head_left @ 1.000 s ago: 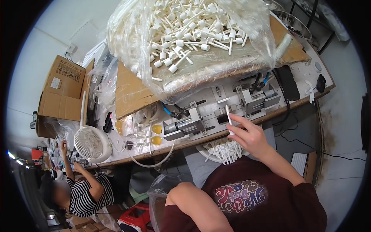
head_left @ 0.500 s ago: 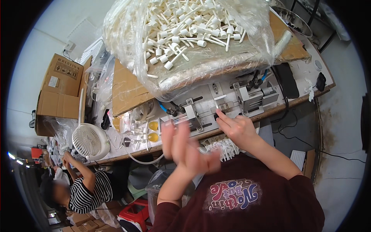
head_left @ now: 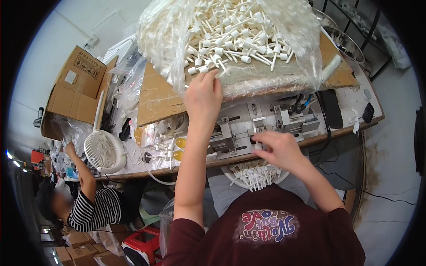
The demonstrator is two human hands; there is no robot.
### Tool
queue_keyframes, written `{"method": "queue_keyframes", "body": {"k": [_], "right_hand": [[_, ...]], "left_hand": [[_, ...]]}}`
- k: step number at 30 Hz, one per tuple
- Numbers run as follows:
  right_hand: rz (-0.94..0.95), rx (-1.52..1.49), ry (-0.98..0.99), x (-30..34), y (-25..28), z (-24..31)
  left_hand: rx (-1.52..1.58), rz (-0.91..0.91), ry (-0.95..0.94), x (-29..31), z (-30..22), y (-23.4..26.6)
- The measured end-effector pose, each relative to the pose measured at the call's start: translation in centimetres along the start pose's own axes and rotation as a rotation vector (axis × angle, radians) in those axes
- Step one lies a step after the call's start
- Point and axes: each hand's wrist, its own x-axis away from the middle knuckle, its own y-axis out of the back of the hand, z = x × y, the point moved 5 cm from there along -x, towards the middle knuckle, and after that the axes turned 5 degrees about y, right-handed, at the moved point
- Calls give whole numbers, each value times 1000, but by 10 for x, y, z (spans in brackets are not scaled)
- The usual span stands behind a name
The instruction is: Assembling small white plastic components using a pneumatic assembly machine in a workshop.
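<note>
Cluttered workbench (head_left: pixel 133 170): left hand (head_left: pixel 203 98) reaches, fingers loosely spread, into the clear bag (head_left: pixel 177 53) of white pump stems (head_left: pixel 235 37). Light, stiff, slippery — best pinched by the cap. Right hand (head_left: pixel 277 150) curls at the metal jig (head_left: pixel 248 128); its grip is hidden.

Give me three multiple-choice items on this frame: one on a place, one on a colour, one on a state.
1. Where is the left hand?
A. On the small fan
B. At the clear bag of white plastic pump parts
C. In the cardboard box

2. What colour is the small fan?
A. White
B. Black
C. Red

3. How does the right hand stand?
A. Raised high over the bag
B. Resting in the lap
C. Down at the metal jig on the table edge

Answers:
1 B: its fingers reach the near edge of the clear bag of white plastic pump parts.
2 A: grille and base are both white.
3 C: it sits against the front of the metal jig, above a bowl of white parts.
</note>
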Motion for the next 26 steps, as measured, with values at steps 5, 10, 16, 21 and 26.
{"method": "queue_keyframes", "body": {"k": [5,10,16,21,26], "right_hand": [[-284,-60,60,-87,45,-10],[-171,254,123,-211,35,-31],[82,603,-139,-267,0,-57],[117,525,-161,-268,-8,-52],[265,543,-102,-258,-16,-66]], "left_hand": [[332,-160,68,18,-14,39],[444,-215,205,42,-6,66],[531,-143,251,79,-20,86],[625,-118,184,102,-17,84],[1083,151,449,118,-23,72]]}}
